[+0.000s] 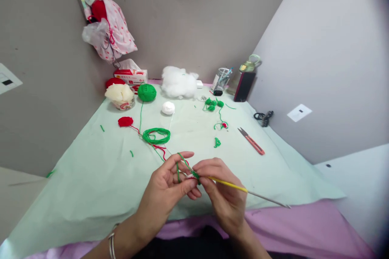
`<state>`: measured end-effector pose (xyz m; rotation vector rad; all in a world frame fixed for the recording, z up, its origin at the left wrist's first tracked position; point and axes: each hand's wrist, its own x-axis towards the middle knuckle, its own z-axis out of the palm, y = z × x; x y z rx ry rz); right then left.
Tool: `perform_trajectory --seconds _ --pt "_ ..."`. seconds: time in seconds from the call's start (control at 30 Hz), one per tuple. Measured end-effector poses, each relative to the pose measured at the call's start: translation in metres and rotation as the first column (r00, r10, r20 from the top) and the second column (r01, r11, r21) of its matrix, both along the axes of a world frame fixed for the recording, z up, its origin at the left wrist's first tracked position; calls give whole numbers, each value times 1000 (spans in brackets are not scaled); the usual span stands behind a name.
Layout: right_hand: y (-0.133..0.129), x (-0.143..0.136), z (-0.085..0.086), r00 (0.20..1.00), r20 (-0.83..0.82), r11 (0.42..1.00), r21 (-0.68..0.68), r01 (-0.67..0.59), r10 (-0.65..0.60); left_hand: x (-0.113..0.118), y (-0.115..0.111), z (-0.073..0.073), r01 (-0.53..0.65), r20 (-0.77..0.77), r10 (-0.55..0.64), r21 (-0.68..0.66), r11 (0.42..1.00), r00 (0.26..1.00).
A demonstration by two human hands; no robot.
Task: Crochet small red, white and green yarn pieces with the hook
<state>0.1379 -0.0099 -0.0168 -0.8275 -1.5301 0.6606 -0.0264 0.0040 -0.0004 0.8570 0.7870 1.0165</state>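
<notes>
Between thumb and fingers, my left hand (172, 184) pinches a small crochet piece (193, 175) in green, white and red. Green yarn loops over the raised index finger of that hand. My right hand (223, 194) is closed on a crochet hook (232, 185) with a yellow grip, its bare metal end pointing right. The hook's working tip is hidden at the crochet piece, where both hands meet. Beyond my left hand lies a loose coil of green yarn (156, 135), with red strands trailing from it.
Farther back are a green yarn ball (147, 92), a white ball (168, 108), a red bundle (125, 122) and white stuffing (179, 82). Thread snips (251, 141) lie at right, near small green crochet pieces (212, 104). A phone (244, 86) leans against a bottle.
</notes>
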Motion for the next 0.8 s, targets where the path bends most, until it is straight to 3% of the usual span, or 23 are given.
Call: perform_trajectory --seconds 0.13,0.27,0.37,0.57,0.67,0.8 --pt "5 -7 -6 986 -164 998 -68 14 -25 0 1 -3 -49 61 51 -37 998 997" --pt "11 -9 -10 933 -357 977 -181 -111 40 -1 3 -2 -68 87 74 -70 995 994" --pt "12 -10 -10 928 -363 964 -209 -165 80 -3 4 0 -86 88 97 -115 990 991" --pt "10 -15 -8 972 -236 989 -138 -50 16 -5 4 0 -72 101 83 -108 992 991" --pt "10 -15 -11 947 -320 981 -191 -35 -29 -5 5 0 -55 116 66 -94 994 991" --pt "12 -15 -8 877 -481 950 -278 -141 -11 -5 4 3 -70 107 78 -83 994 991"
